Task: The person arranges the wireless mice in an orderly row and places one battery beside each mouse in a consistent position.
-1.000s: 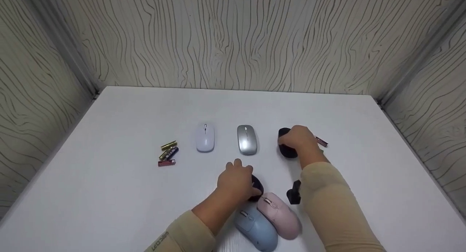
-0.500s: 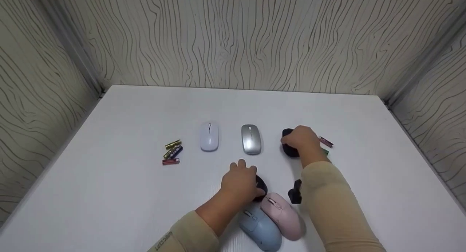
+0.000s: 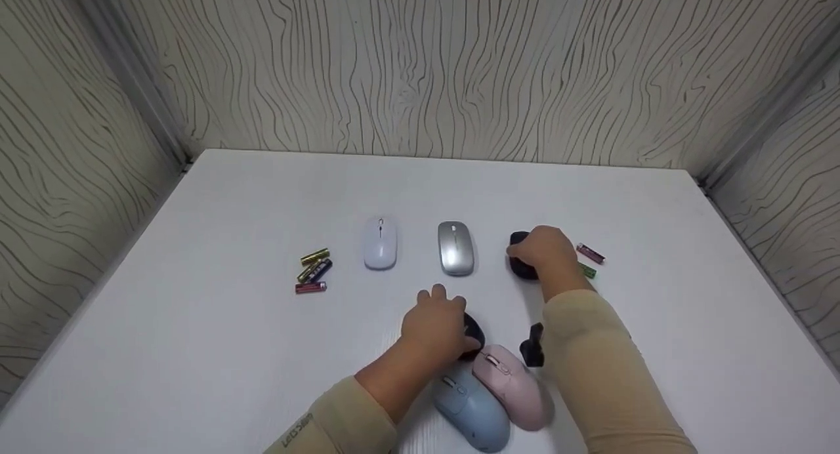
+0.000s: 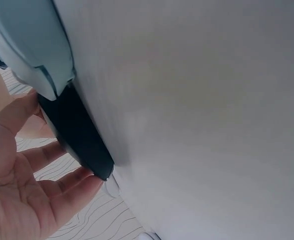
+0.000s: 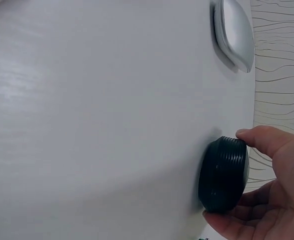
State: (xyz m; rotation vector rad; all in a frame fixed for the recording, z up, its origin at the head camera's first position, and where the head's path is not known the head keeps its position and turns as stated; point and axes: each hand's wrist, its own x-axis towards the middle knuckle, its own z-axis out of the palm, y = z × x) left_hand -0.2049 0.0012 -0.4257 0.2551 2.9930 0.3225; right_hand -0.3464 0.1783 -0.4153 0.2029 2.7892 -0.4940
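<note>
My left hand [image 3: 434, 323] grips a black computer mouse [image 4: 79, 132] from above, thumb on one side and fingers along the other. The blue mouse [image 3: 471, 408] lies right behind it, overlapping it in the left wrist view, beside the pink mouse [image 3: 514, 387]. Farther right, my right hand [image 3: 543, 249] holds another black mouse [image 5: 222, 175] with ribbed sides, thumb at one end of it in the right wrist view and fingers at the other. A silver mouse [image 3: 455, 248] and a white mouse [image 3: 380, 243] stand in line to its left.
Several loose batteries [image 3: 315, 270] lie left of the white mouse. Beyond the right hand are a red battery [image 3: 590, 253] and a green one [image 3: 587, 270], partly covered by the wrist. Wood-patterned panels [image 3: 407, 73] border the white table [image 3: 197, 309] at the back and sides.
The whole scene has shifted slightly right in the head view, and more of the green battery shows past the right wrist. Both hands keep their grips on the black mice.
</note>
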